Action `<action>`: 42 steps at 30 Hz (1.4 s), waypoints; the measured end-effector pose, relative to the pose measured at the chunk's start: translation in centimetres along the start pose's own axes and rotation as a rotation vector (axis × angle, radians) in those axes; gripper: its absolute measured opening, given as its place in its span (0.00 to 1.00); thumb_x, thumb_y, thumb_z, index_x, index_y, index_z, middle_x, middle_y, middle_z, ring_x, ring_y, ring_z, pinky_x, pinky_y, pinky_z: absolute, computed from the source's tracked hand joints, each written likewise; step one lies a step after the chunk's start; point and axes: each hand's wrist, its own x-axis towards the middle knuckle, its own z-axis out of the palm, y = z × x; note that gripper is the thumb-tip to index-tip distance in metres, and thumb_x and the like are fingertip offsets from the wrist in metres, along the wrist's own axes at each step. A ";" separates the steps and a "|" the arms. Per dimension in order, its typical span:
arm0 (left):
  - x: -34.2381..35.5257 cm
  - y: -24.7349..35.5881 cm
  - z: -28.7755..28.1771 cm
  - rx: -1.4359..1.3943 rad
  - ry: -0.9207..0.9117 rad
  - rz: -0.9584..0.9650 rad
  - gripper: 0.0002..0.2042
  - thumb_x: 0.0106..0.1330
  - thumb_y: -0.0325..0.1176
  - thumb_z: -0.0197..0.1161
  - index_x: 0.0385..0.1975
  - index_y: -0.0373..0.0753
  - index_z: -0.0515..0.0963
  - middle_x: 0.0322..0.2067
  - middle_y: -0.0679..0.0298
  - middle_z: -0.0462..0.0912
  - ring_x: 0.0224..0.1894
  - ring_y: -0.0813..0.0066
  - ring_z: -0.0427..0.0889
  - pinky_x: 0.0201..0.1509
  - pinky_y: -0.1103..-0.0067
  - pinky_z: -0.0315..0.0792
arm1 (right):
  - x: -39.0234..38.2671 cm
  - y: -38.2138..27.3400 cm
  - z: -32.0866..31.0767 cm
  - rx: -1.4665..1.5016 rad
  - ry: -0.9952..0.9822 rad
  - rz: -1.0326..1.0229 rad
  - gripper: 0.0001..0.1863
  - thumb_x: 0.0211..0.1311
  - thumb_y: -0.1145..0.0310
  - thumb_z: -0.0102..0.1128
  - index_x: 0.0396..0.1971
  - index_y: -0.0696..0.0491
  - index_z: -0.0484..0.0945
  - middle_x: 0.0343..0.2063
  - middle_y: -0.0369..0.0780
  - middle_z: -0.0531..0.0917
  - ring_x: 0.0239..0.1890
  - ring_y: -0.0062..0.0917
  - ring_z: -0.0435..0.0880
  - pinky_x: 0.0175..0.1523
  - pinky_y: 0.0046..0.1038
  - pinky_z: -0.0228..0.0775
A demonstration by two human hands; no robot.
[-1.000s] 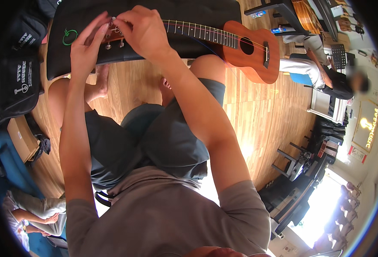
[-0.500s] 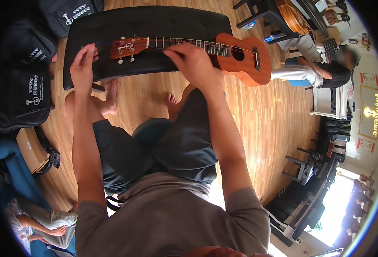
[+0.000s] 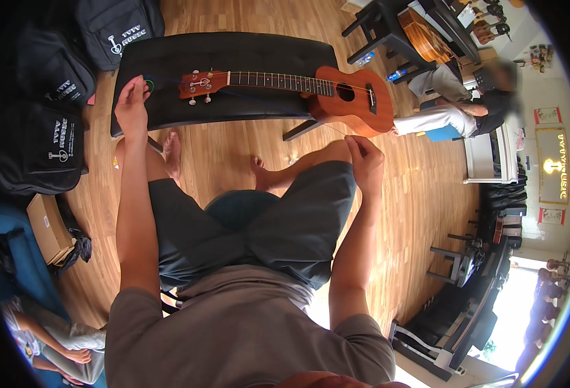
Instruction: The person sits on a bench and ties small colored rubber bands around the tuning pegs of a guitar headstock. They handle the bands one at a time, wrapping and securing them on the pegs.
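Observation:
A thin bluish string (image 3: 246, 97) runs slantwise between my two hands, in front of a brown ukulele (image 3: 327, 107). My left hand (image 3: 131, 110) pinches its left end beside the ukulele's headstock (image 3: 193, 86), with a small green bit showing at the fingertips. Below the ukulele's body, my right hand (image 3: 367, 165) is closed in a pinch on the other end. The ukulele lies face up on a black padded bench (image 3: 162, 55), headstock to the left, body at the bench's right end. Neither hand touches it.
Black bags (image 3: 120, 32) stand along the left, near an open cardboard box (image 3: 49, 226). At the right, a seated person (image 3: 450, 119) is near a black stool (image 3: 378, 29) and a guitar (image 3: 427, 39). Another person's hands (image 3: 78, 355) show at lower left.
My right hand has moved from over the ukulele's neck to the right and toward me, drawing the string out. My left hand stays near the headstock. The view has shifted slightly.

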 end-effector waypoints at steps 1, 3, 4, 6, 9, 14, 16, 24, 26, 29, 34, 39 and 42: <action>0.0 0.1 0.1 -0.009 -0.018 0.011 0.13 0.73 0.35 0.63 0.50 0.31 0.81 0.42 0.63 0.86 0.43 0.81 0.84 0.49 0.83 0.79 | -0.3 -0.1 -0.2 -0.024 -0.003 0.042 0.14 0.70 0.64 0.63 0.42 0.61 0.85 0.27 0.40 0.86 0.29 0.18 0.80 0.38 0.24 0.73; 0.0 0.7 0.1 -0.014 -0.033 0.037 0.13 0.73 0.34 0.63 0.49 0.31 0.82 0.41 0.63 0.86 0.42 0.81 0.84 0.48 0.83 0.79 | -0.6 -1.1 -0.3 -0.065 -0.027 0.115 0.15 0.71 0.63 0.62 0.42 0.61 0.85 0.26 0.38 0.84 0.28 0.19 0.79 0.37 0.24 0.72; 0.1 0.5 0.2 -0.028 -0.056 0.062 0.12 0.73 0.34 0.64 0.48 0.32 0.82 0.40 0.64 0.86 0.41 0.81 0.84 0.47 0.84 0.78 | -0.5 0.8 0.2 0.046 -0.041 0.021 0.15 0.75 0.62 0.57 0.44 0.59 0.84 0.22 0.33 0.80 0.26 0.17 0.74 0.35 0.22 0.68; -0.5 1.3 0.0 0.004 -0.118 0.015 0.12 0.73 0.34 0.64 0.48 0.33 0.82 0.39 0.65 0.85 0.40 0.81 0.83 0.46 0.84 0.77 | -0.6 0.4 0.3 0.158 -0.120 0.147 0.15 0.77 0.63 0.54 0.46 0.59 0.83 0.21 0.32 0.77 0.26 0.14 0.72 0.34 0.20 0.65; -2.3 3.3 -0.1 0.020 -0.273 -0.031 0.13 0.74 0.32 0.63 0.52 0.34 0.80 0.37 0.68 0.83 0.39 0.83 0.81 0.44 0.84 0.76 | -0.6 2.1 0.5 0.457 -0.257 0.170 0.14 0.80 0.65 0.47 0.51 0.58 0.78 0.20 0.31 0.74 0.25 0.11 0.69 0.32 0.17 0.60; -6.0 6.1 -2.5 0.217 -0.658 -0.176 0.13 0.74 0.28 0.60 0.56 0.36 0.79 0.35 0.70 0.79 0.37 0.86 0.76 0.43 0.85 0.73 | -1.0 4.8 0.1 0.657 -0.355 0.280 0.12 0.79 0.67 0.47 0.49 0.58 0.76 0.22 0.32 0.75 0.25 0.12 0.69 0.33 0.16 0.61; -7.8 5.6 -2.5 0.326 -0.710 -0.200 0.12 0.74 0.29 0.60 0.54 0.35 0.79 0.33 0.71 0.80 0.34 0.85 0.75 0.40 0.84 0.71 | -1.7 7.2 0.2 0.715 -0.374 0.358 0.11 0.78 0.68 0.49 0.48 0.58 0.78 0.23 0.30 0.73 0.25 0.12 0.68 0.31 0.16 0.59; -11.3 1.6 -2.5 0.627 -0.983 -0.630 0.13 0.74 0.32 0.60 0.54 0.35 0.80 0.30 0.65 0.82 0.34 0.80 0.79 0.42 0.80 0.74 | -4.8 5.3 7.3 0.833 -0.781 0.358 0.13 0.77 0.64 0.51 0.51 0.55 0.78 0.26 0.32 0.75 0.28 0.15 0.71 0.33 0.20 0.64; -11.2 0.6 -3.1 0.937 -1.059 -0.445 0.14 0.72 0.34 0.62 0.52 0.34 0.80 0.34 0.58 0.87 0.38 0.73 0.84 0.44 0.75 0.76 | -4.7 5.0 8.5 0.752 -0.873 0.232 0.13 0.75 0.64 0.51 0.49 0.54 0.78 0.30 0.36 0.78 0.31 0.20 0.77 0.37 0.24 0.70; -11.8 3.2 0.3 1.326 -1.083 -0.032 0.13 0.67 0.36 0.66 0.41 0.31 0.83 0.30 0.53 0.85 0.34 0.55 0.85 0.41 0.68 0.77 | -4.7 4.5 8.9 0.558 -0.898 0.050 0.13 0.75 0.63 0.51 0.49 0.53 0.78 0.35 0.40 0.83 0.36 0.27 0.82 0.44 0.30 0.73; -17.3 7.3 8.6 1.188 -1.037 0.098 0.12 0.63 0.36 0.71 0.31 0.32 0.80 0.28 0.56 0.81 0.35 0.57 0.82 0.41 0.68 0.77 | -5.0 4.7 9.7 0.433 -1.080 -0.051 0.13 0.75 0.62 0.50 0.47 0.53 0.79 0.40 0.39 0.86 0.43 0.31 0.84 0.49 0.33 0.72; -22.1 7.7 12.3 0.711 -1.212 0.455 0.14 0.63 0.35 0.72 0.44 0.35 0.79 0.46 0.55 0.82 0.48 0.60 0.81 0.51 0.67 0.76 | -4.6 5.3 9.5 0.679 -1.202 -0.024 0.14 0.76 0.61 0.49 0.46 0.54 0.80 0.36 0.40 0.85 0.42 0.31 0.83 0.48 0.31 0.72; -22.5 7.2 12.0 0.734 -1.282 -0.016 0.11 0.69 0.35 0.65 0.43 0.32 0.81 0.40 0.53 0.86 0.44 0.58 0.85 0.46 0.69 0.76 | -4.1 5.5 8.4 0.669 -1.116 0.105 0.15 0.75 0.61 0.50 0.46 0.55 0.80 0.34 0.40 0.85 0.40 0.28 0.83 0.47 0.29 0.72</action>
